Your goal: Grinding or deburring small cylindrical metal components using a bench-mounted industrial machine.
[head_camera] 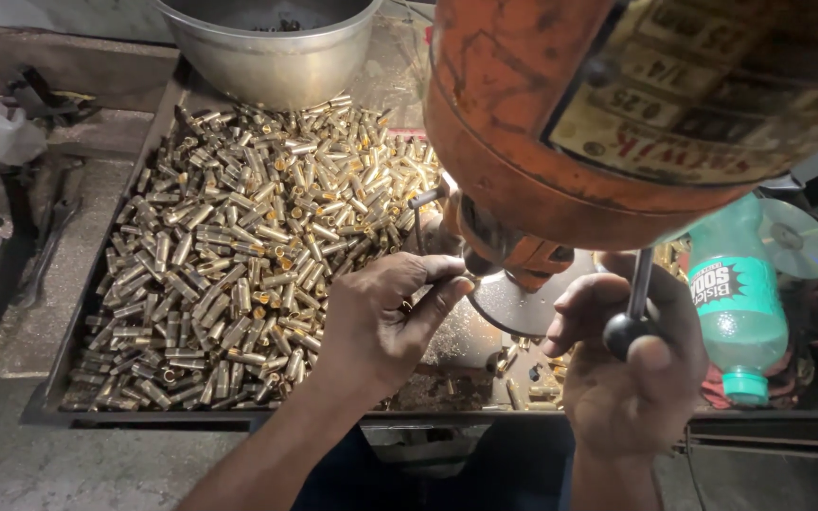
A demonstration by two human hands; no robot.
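Seen from the head camera, a worker bends over a metal tray (78, 374) heaped with short brass tubes (239, 246), small hollow cylinders lying every way in a loose pile that fills the tray's left half. Each piece looks light, stiff and smooth-sided, likely to roll or slip under a loose pinch, so a fingertip grip across its sides would suit it best. The left hand (381, 322) is curled nearly closed, thumb and forefinger pinched together just under the nose of an orange drill press (513, 123), above its round grey table (508, 308); whatever sits between the fingertips is too small and shadowed to make out. The right hand (631, 364) is clenched round the black knob of the press's feed lever (638, 289), thumb on top. A steel bowl (267, 47) stands at the tray's far edge, a green plastic bottle (738, 303) lies to the right, just beside the lever hand, and a shiny disc (797, 237) rests beyond it
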